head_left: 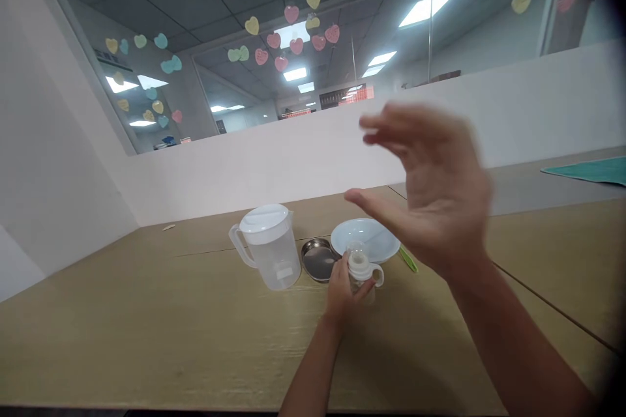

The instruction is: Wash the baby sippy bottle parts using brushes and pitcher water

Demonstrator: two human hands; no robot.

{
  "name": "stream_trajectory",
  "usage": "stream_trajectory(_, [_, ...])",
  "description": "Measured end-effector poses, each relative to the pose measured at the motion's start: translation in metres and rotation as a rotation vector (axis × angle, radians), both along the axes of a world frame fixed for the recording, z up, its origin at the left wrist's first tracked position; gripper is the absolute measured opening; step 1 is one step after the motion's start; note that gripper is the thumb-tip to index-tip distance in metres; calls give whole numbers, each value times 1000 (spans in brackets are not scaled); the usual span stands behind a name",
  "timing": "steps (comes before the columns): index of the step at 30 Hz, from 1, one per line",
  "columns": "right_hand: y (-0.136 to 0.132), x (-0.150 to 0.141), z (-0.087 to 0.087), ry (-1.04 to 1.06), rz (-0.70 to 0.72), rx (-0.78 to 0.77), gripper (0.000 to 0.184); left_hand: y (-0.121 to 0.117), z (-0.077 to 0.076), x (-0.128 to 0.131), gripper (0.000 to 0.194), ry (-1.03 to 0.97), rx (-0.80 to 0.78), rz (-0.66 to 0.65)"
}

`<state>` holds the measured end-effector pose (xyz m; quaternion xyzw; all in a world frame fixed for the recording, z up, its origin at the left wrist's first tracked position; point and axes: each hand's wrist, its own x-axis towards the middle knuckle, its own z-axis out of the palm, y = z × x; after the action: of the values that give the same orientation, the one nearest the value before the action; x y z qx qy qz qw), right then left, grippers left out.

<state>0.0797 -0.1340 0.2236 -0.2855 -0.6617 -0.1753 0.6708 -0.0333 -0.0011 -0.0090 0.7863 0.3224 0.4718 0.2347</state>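
Note:
My left hand (342, 292) is wrapped round a small clear baby bottle (360, 267) with a white collar, a teat and side handles, standing on the wooden table (147, 332). My right hand (435, 186) is raised in the air above and to the right of the bottle, fingers stretched out and apart, holding nothing, blurred by motion. Just behind the bottle lies a pale blue bowl (366, 238). A small round steel dish (317, 259) sits to the bottle's left, and a clear plastic jug (268, 246) with a white lid stands further left.
A green utensil (408, 259) lies partly hidden behind my right hand, right of the bowl. A white partition wall (293, 163) runs behind the table. A teal mat (591, 171) lies on another surface at far right. A small pale item (168, 227) rests by the wall.

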Motion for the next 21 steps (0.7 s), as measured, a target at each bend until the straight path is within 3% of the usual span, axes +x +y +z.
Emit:
stream_trajectory(2, [29,7,-24,63,-4,-77,33,1,0,-1,72,59,61,8])
stream_trajectory(4, [64,17,-59,113,-7,-265,21,0,-1,-1,71,103,111,19])
stream_trajectory(7, [101,32,-116,170,57,-563,26,-1,-2,-1,69,109,132,34])
stream_trajectory(10, [113,36,-157,129,120,-665,28,-2,-1,-2,68,103,140,30])
stream_trajectory(14, [112,33,-184,114,174,-711,32,-2,1,-2,65,104,155,19])
stream_trajectory(21, [122,28,-202,110,112,-674,42,0,-1,0,60,103,176,21])
